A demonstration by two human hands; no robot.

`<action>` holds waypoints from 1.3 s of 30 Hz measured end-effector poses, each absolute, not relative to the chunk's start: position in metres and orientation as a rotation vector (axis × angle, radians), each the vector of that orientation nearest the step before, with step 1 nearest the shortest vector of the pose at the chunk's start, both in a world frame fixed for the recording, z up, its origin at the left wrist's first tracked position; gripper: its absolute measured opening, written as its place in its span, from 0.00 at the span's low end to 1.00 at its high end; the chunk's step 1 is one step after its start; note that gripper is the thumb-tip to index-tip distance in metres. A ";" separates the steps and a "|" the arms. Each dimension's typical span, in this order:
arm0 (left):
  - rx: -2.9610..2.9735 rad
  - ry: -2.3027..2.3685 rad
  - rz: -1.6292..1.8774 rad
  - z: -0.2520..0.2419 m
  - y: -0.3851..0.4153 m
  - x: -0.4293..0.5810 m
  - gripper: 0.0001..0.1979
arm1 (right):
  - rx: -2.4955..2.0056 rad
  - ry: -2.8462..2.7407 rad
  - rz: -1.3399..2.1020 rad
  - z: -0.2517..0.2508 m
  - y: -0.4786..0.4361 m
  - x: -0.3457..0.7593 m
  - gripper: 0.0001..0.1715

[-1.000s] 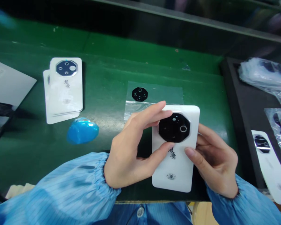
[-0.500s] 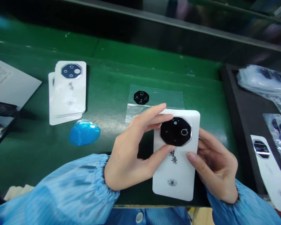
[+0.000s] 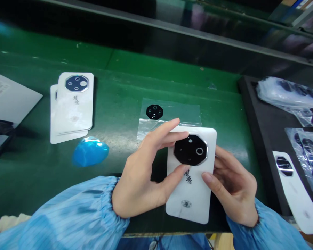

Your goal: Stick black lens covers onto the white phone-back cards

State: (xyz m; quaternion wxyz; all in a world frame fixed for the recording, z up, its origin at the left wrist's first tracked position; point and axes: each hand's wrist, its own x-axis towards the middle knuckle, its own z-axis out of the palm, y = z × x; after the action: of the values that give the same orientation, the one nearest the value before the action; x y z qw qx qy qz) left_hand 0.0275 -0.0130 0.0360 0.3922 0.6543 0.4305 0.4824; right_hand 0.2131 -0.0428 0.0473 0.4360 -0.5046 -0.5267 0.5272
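A white phone back cover [image 3: 198, 198] with dark lettering stands tilted toward me above the near table edge. My right hand [image 3: 236, 184] grips its right side, thumb on the front and fingers behind. On its upper part sits a black octagonal camera lens cover [image 3: 189, 151] in a silver rim. My left hand [image 3: 148, 170] spans that lens cover, fingertips at its upper left edge and thumb at its lower edge. Behind the hands, a smaller-looking black octagonal lens piece [image 3: 154, 111] lies on a clear plastic bag [image 3: 182, 110].
Stacked white phone back covers [image 3: 74, 107] lie at left, near a shiny blue film piece [image 3: 90, 152]. A dark tray [image 3: 258, 118] at right bears bagged lens pieces [image 3: 306, 149]; another white cover [image 3: 297, 198] leans over its edge. A printed sheet [image 3: 13, 97] lies far left.
The view has shifted slightly, so most things appear a little further left and lower. Both hands keep the same hold on the phone back cover and its lens cover.
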 end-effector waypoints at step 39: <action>1.712 1.096 1.159 0.034 -0.012 0.025 0.38 | -1.094 -1.333 1.395 0.036 -0.033 0.213 0.24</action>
State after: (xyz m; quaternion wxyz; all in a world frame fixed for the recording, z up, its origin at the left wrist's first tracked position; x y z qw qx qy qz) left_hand 0.0255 -0.0117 0.0340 0.3899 0.6737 0.4314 0.4561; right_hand 0.2129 -0.0328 0.0364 0.4456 -0.4415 -0.5380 0.5631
